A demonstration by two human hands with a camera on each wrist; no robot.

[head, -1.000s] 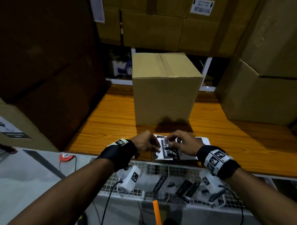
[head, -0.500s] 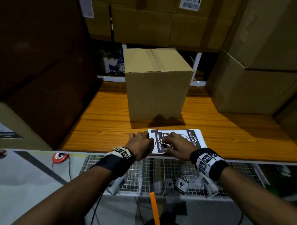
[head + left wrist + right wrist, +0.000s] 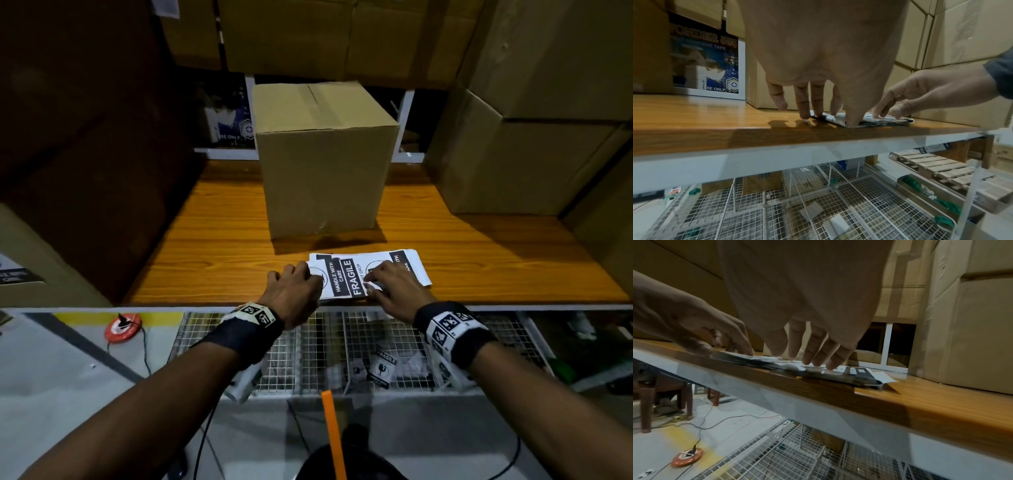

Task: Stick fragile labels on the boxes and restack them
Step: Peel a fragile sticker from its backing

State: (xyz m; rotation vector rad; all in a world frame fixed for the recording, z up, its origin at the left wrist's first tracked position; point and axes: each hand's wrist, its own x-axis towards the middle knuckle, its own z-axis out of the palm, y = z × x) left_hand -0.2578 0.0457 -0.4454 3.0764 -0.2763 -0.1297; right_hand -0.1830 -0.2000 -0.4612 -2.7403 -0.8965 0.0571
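Observation:
A plain taped cardboard box (image 3: pixel 325 154) stands upright in the middle of the wooden table (image 3: pixel 205 260). In front of it, near the table's front edge, lies a stack of black-and-white FRAGILE labels (image 3: pixel 346 277) (image 3: pixel 888 121) (image 3: pixel 855 371). My left hand (image 3: pixel 298 286) (image 3: pixel 818 112) presses its fingertips and thumb on the stack's left end, where a sheet edge curls up. My right hand (image 3: pixel 390 284) (image 3: pixel 809 353) rests on the stack's middle, thumb and forefinger pinching a small lifted edge of the top label.
Large cardboard boxes (image 3: pixel 513 164) wall in the table on the right, and dark ones stand at the left and back. A blue-and-white tape carton (image 3: pixel 705 65) sits at the back left. A wire basket (image 3: pixel 318 346) holding loose labels hangs below the front edge. A red round plug (image 3: pixel 122 327) lies on the floor.
Both hands stay on the label stack. They have spread slightly apart, uncovering the word FRAGILE on the top label. The box has not moved.

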